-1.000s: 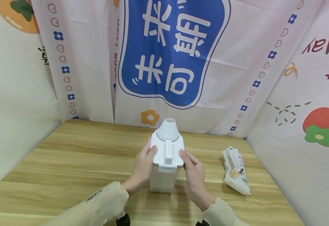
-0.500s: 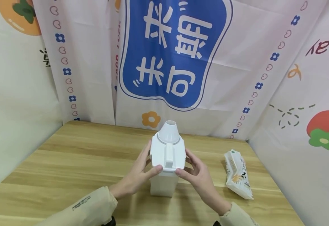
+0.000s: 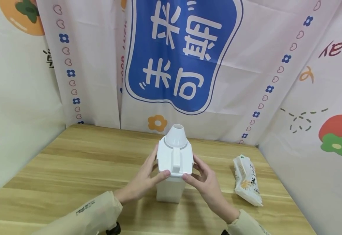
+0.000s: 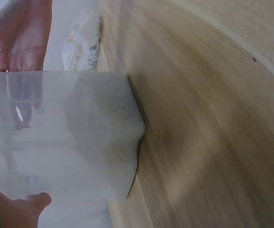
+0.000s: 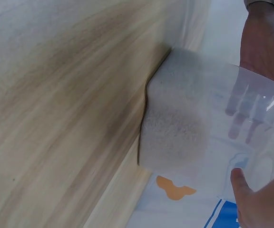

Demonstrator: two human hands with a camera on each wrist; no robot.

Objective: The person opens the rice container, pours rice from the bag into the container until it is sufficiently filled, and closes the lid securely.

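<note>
A translucent rice container (image 3: 169, 193) stands upright on the table, with a white lid (image 3: 165, 159) that bears a handle and a cone-shaped cap (image 3: 175, 139). Rice (image 5: 175, 126) fills its lower part, visible through the wall in the right wrist view. My left hand (image 3: 141, 182) holds the left side of the lid, thumb at its front edge and fingers along the side. On the right side my right hand (image 3: 207, 182) holds it the same way, its thumb at the front edge too. The container hides part of the fingers.
To the right on the wooden table (image 3: 80, 163) lies a white printed rice bag (image 3: 247, 182). Printed cloth hangs behind (image 3: 232, 65) and at both sides of the table.
Both thumbs have moved from the lid's top to its front edge, and the fingers have spread along the sides. The lid's front tab, raised before, is now down. Little differs since half a second ago.
</note>
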